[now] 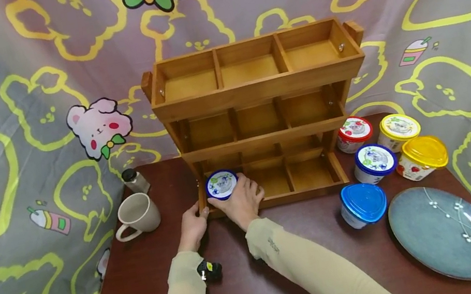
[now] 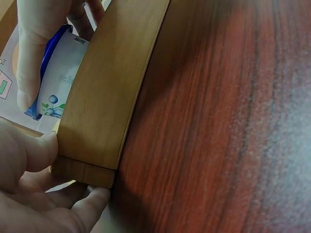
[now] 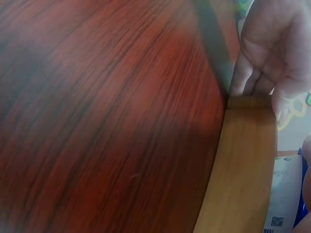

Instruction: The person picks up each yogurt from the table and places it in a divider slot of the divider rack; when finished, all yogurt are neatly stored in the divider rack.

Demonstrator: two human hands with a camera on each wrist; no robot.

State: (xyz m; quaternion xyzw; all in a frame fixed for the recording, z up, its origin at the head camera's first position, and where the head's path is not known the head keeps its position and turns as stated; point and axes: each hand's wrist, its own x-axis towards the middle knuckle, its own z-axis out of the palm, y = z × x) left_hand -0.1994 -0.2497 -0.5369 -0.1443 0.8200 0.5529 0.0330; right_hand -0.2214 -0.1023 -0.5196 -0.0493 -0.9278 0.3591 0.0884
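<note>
A small tub with a white-and-blue lid [image 1: 221,183] sits in the left compartment of the bottom tier of a wooden three-tier shelf [image 1: 259,91]. My right hand [image 1: 242,202] grips this tub, thumb and fingers around its lid. With my left hand [image 1: 194,228] I pinch the front left corner of the bottom tier. In the left wrist view, thumb and fingertips of the left hand [image 2: 53,194] clasp the end of the front board [image 2: 104,97], and blueberries show on the tub's side [image 2: 60,80]. The right wrist view shows the tub [image 3: 283,194] behind the board.
Several tubs with red [image 1: 354,130], yellow [image 1: 426,153] and blue lids [image 1: 365,202] stand right of the shelf. A grey-blue plate [image 1: 445,233] lies near them. At left are a beige mug [image 1: 138,214] and a black-capped jar [image 1: 136,181]. Patterned cloth [image 1: 54,163] surrounds the table.
</note>
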